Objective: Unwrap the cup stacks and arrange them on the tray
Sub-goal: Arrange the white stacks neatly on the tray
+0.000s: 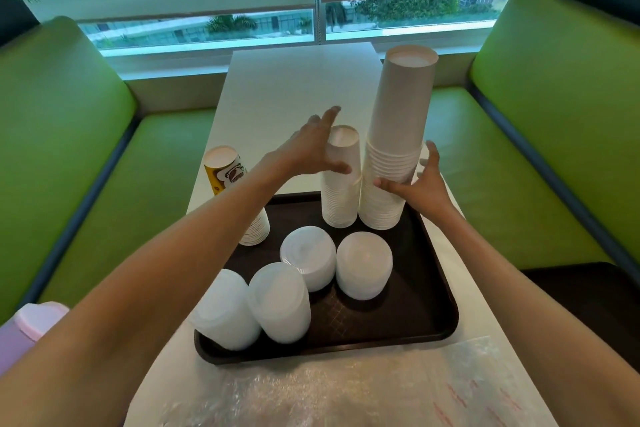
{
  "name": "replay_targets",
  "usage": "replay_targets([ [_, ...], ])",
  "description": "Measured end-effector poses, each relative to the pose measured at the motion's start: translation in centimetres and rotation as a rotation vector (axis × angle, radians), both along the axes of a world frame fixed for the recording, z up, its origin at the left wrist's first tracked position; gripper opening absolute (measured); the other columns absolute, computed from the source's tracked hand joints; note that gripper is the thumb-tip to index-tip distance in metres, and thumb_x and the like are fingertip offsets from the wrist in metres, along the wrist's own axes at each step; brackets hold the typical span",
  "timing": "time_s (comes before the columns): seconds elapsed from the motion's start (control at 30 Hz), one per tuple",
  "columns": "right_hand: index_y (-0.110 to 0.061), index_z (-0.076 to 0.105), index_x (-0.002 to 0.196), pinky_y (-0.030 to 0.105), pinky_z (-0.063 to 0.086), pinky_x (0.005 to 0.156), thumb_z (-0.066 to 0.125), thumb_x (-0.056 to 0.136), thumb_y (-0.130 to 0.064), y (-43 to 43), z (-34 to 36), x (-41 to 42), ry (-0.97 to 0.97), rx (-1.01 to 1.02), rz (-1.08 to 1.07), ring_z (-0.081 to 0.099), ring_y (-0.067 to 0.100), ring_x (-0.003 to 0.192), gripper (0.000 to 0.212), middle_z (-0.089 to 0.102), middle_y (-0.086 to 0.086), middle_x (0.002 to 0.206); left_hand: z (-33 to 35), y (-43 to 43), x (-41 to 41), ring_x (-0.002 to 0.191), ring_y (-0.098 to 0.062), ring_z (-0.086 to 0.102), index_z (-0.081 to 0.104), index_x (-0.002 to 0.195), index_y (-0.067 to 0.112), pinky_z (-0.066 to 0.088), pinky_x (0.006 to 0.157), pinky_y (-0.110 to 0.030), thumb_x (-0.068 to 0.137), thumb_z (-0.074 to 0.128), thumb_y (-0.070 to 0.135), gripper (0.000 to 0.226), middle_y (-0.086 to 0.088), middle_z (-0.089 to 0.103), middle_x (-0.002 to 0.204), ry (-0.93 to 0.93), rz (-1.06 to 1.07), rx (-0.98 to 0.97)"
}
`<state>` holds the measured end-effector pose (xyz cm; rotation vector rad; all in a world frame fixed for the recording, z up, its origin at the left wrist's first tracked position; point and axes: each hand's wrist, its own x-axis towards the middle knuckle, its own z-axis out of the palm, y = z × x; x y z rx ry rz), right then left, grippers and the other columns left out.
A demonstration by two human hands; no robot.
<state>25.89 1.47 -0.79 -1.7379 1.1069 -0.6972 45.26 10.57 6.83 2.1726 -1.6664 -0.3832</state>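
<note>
A dark brown tray (408, 319) lies on the white table. At its far edge stand two upside-down stacks of white paper cups: a shorter stack (341, 198) and a tall stack (398, 121). My left hand (311, 146) reaches around the shorter stack's top, thumb in front and fingers spread behind it. My right hand (420, 184) holds the tall stack low down, thumb on its front and fingers behind. A printed yellow cup stack (225, 172) stands at the tray's left, partly hidden by my left arm. Several short stacks of white lids (363, 265) fill the tray's near half.
Crumpled clear plastic wrap (363, 392) with red print lies on the table in front of the tray. Green bench seats (86, 201) flank the table on both sides. A pink-lidded container (38, 321) sits at the lower left. A window runs behind the table.
</note>
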Motion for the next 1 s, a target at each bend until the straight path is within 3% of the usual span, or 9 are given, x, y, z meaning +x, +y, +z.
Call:
replay_targets([
  [0.13,-0.024,0.004,0.152,0.047,0.037,0.109,0.073,0.055,-0.062,1.2,-0.7,-1.7,0.013,0.114,-0.072,0.045,0.03,0.13,0.125,0.036,0.017,0.147,3.5,4.3,3.4,0.132,-0.033,0.035,0.03,0.146,0.02,0.033,0.107,-0.045,0.075,0.075,0.045,0.088,-0.017,0.035,0.145,-0.195,0.081,-0.061],
  [0.2,-0.023,0.007,0.152,0.046,0.036,0.109,0.075,0.063,-0.057,1.6,-1.4,-2.2,0.046,0.131,-0.064,0.045,0.03,0.13,0.116,0.039,0.018,0.145,4.3,6.6,6.4,0.136,-0.034,0.03,0.034,0.144,0.023,0.029,0.11,-0.049,0.074,0.074,0.049,0.085,-0.015,0.032,0.147,-0.244,0.168,0.089],
  [0.33,-0.017,0.013,0.152,0.042,0.035,0.107,0.073,0.079,-0.045,2.7,-1.9,-2.1,0.075,0.127,-0.038,0.042,0.029,0.133,0.098,0.039,0.017,0.147,2.7,10.5,9.2,0.133,-0.036,0.034,0.033,0.144,0.022,0.033,0.107,-0.045,0.072,0.079,0.039,0.087,-0.017,0.032,0.145,-0.124,0.325,0.311],
  [0.4,-0.015,0.014,0.151,0.043,0.035,0.108,0.07,0.083,-0.043,3.3,-2.2,-2.0,0.075,0.137,-0.058,0.042,0.031,0.133,0.093,0.039,0.018,0.147,1.3,11.4,9.3,0.123,-0.035,0.044,0.035,0.142,0.02,0.043,0.098,-0.042,0.073,0.081,0.028,0.083,-0.017,0.04,0.139,-0.038,0.354,0.279],
  [0.47,-0.014,0.016,0.151,0.043,0.037,0.106,0.068,0.084,-0.045,3.7,-2.8,-2.1,0.099,0.162,-0.079,0.046,0.031,0.129,0.09,0.044,0.018,0.141,0.5,11.7,9.2,0.107,-0.033,0.053,0.039,0.136,0.019,0.053,0.075,-0.037,0.074,0.08,0.017,0.074,-0.016,0.047,0.133,0.088,0.377,0.193],
  [0.53,-0.013,0.022,0.149,0.042,0.04,0.1,0.066,0.085,-0.047,4.0,-3.5,-2.4,0.147,0.191,-0.078,0.051,0.029,0.12,0.085,0.052,0.014,0.126,0.2,11.2,9.0,0.096,-0.031,0.057,0.041,0.133,0.018,0.052,0.061,-0.032,0.075,0.079,0.012,0.069,-0.016,0.049,0.129,0.171,0.368,0.143],
  [0.6,-0.012,0.033,0.144,0.041,0.043,0.094,0.064,0.085,-0.05,4.3,-4.0,-2.8,0.176,0.25,-0.058,0.055,0.026,0.108,0.076,0.054,0.009,0.112,0.1,10.2,8.6,0.095,-0.03,0.059,0.041,0.132,0.018,0.054,0.063,-0.033,0.075,0.079,0.011,0.069,-0.016,0.05,0.128,0.186,0.34,0.12],
  [0.73,-0.015,0.04,0.139,0.038,0.047,0.08,0.059,0.088,-0.052,5.3,-4.4,-3.2,0.263,0.381,0.041,0.055,0.025,0.107,0.066,0.052,0.007,0.12,-0.1,7.4,6.9,0.104,-0.033,0.059,0.04,0.134,0.02,0.057,0.078,-0.044,0.075,0.079,0.015,0.07,-0.015,0.052,0.128,0.17,0.281,0.079],
  [1.0,-0.017,0.039,0.142,0.042,0.05,0.089,0.059,0.087,-0.053,6.5,-4.5,-3.0,0.343,0.505,0.144,0.054,0.027,0.113,0.068,0.048,0.008,0.135,-0.4,3.9,4.2,0.114,-0.033,0.055,0.035,0.138,0.017,0.053,0.089,-0.045,0.079,0.076,0.019,0.072,-0.014,0.051,0.132,0.175,0.177,0.033],
])
